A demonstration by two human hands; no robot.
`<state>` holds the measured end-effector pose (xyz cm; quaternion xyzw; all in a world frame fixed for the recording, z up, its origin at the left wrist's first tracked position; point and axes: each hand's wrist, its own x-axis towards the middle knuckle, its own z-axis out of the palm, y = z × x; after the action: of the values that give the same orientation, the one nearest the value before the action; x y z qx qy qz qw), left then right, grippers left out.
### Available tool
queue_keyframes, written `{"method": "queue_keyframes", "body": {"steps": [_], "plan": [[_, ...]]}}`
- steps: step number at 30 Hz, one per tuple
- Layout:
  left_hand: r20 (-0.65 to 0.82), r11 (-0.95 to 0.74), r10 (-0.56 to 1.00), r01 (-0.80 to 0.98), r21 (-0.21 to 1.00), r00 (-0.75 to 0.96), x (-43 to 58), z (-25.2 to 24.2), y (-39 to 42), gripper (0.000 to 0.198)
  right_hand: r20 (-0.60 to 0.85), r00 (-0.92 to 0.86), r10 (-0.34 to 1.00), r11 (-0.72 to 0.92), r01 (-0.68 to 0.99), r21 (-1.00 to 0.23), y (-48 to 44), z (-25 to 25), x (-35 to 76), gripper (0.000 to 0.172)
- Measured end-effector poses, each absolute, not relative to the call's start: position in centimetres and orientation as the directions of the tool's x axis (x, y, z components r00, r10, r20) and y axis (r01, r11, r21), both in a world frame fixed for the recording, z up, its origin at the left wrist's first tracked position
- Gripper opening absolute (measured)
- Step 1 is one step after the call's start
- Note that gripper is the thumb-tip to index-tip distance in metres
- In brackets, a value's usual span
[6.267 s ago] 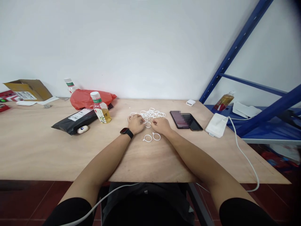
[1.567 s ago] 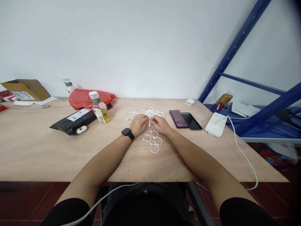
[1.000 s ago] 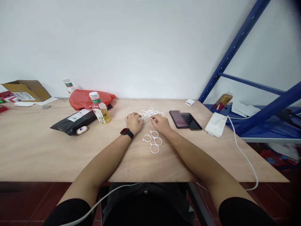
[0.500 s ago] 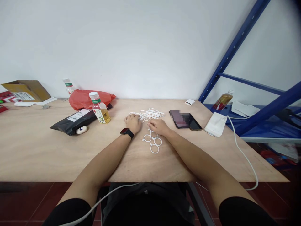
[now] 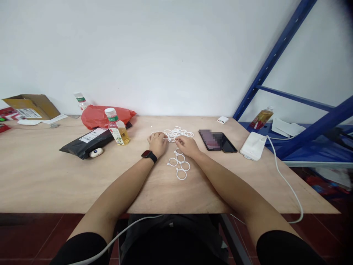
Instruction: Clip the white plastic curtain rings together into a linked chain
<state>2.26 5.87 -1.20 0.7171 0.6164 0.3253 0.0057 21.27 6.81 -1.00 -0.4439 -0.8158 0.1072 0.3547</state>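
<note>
A pile of white plastic rings (image 5: 179, 133), each with a small tab, lies in the middle of the wooden table. At its near left side, my left hand (image 5: 157, 144) rests with its fingers curled inward; a bit of white ring shows behind them, but what they hold is hidden. My right hand (image 5: 188, 146) is at the pile's near edge, thumb and fingers pinched together on a white ring there. Closer to me, several separate rings (image 5: 181, 174) lie in a loose group, the farthest partly under my right hand.
Two phones (image 5: 229, 142) and a white power bank (image 5: 252, 145) with a cable lie to the right. On the left are a drink bottle (image 5: 118, 129), a black parcel bag (image 5: 79, 145), a red plastic bag (image 5: 95, 116) and a cardboard box (image 5: 41, 105). A blue rack (image 5: 271, 62) stands at the right.
My right hand has moved forward from the loose rings to the pile, uncovering more of the farthest loose ring. My left hand's fingers have drawn in slightly and stay beside the pile.
</note>
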Motion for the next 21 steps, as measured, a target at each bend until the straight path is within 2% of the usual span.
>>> {"method": "queue_keyframes", "body": {"steps": [7, 11, 14, 19, 21], "plan": [[0.499, -0.393, 0.854, 0.809, 0.438, 0.145, 2.47, -1.30, 6.07, 0.011, 0.491, -0.347, 0.799, 0.580, 0.663, -0.474, 6.92, -0.95, 21.43, 0.033], [0.522, -0.444, 0.836, 0.767, 0.464, 0.168, 2.39, -1.57, 6.25, 0.012, 0.512, -0.395, 0.763, 0.629, 0.636, -0.447, 7.08, -1.12, 21.52, 0.030], [0.534, -0.449, 0.830, 0.761, 0.468, 0.161, 2.36, -1.48, 6.21, 0.011, 0.521, -0.384, 0.763, 0.627, 0.638, -0.448, 7.20, -1.26, 21.61, 0.026], [0.521, -0.429, 0.841, 0.766, 0.479, 0.145, 2.42, -1.23, 6.12, 0.002, 0.543, -0.367, 0.755, 0.627, 0.645, -0.437, 7.16, -1.28, 21.55, 0.032], [0.527, -0.414, 0.841, 0.773, 0.481, 0.123, 2.43, -1.18, 6.11, 0.005, 0.548, -0.337, 0.766, 0.607, 0.661, -0.441, 7.12, -1.24, 21.47, 0.032]]}}
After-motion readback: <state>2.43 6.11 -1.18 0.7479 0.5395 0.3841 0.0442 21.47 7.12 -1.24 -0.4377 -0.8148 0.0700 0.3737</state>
